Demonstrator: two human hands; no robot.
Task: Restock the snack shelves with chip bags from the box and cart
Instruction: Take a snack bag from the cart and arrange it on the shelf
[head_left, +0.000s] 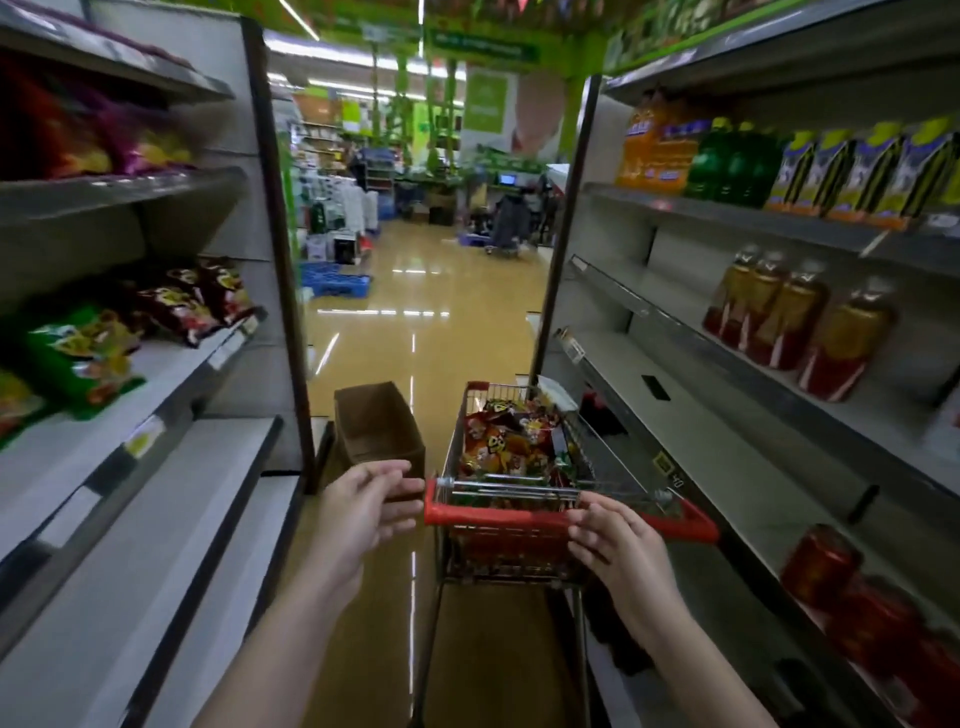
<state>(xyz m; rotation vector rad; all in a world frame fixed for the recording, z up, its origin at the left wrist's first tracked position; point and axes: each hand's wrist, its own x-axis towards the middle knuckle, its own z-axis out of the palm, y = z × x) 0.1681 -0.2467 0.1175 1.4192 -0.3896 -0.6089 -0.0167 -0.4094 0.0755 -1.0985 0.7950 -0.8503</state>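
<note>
Behind wire cart (519, 519): crinkly chip bags (506, 441), cardboard box (376, 426).

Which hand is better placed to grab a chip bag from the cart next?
Right, probably. The right hand already sits at the cart's red handle, just below the chip bags. The left hand hovers open left of the cart, nearer the empty box.

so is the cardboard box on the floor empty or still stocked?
Looks empty: the cardboard box stands open-topped, showing only bare brown inner walls; its bottom is partly hidden.
</note>
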